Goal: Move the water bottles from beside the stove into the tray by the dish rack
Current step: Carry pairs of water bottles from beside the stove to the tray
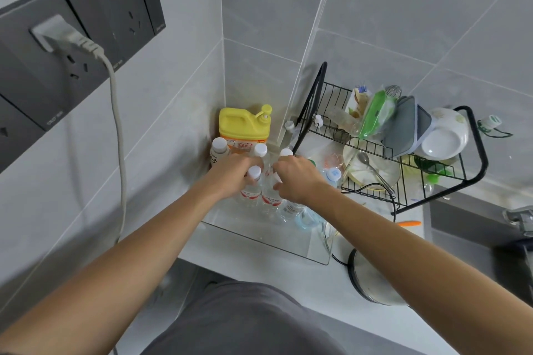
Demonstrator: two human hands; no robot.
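A clear plastic tray (265, 239) sits on the counter, left of the black dish rack (403, 153). Several clear water bottles with white caps and red labels stand in its far end. My left hand (233, 174) grips the neck of one bottle (250, 192), whose white cap shows between my fingers. My right hand (297, 179) grips a neighbouring bottle (271, 199) near its top; its cap is mostly hidden. Two more white-capped bottles (261, 150) stand just behind my hands. Another clear bottle (291, 209) stands under my right wrist.
A yellow detergent jug (242, 124) and a small white-capped bottle (219, 148) stand in the corner behind the tray. The dish rack holds bowls, a plate, a spoon and cloths. A kettle (372, 279) sits at the counter's front right. A cable hangs from wall sockets (72, 37) on the left.
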